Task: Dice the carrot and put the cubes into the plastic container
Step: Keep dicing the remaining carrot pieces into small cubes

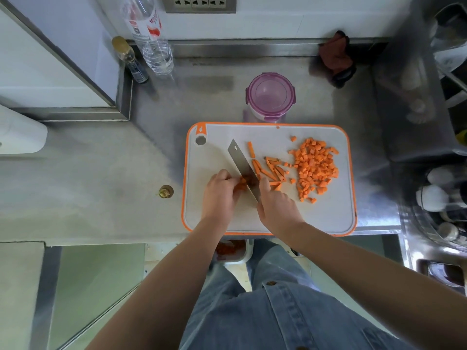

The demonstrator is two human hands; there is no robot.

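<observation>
A white cutting board (328,218) with an orange rim lies on the steel counter. A heap of carrot cubes (314,168) covers its right part, and several carrot sticks (271,170) lie in the middle. My left hand (219,195) pins a small bundle of carrot strips (242,184) against the board. My right hand (276,205) grips the handle of a cleaver (242,162), whose blade rests on those strips beside my left fingertips. The plastic container (270,97), purple-rimmed with its lid on, stands just behind the board.
Two bottles (151,41) stand at the back left corner. A carrot top (165,192) lies on the counter left of the board. A red cloth (336,56) sits at the back right. A dish rack (444,173) fills the right side. A bin with carrot scraps (231,250) is below the counter edge.
</observation>
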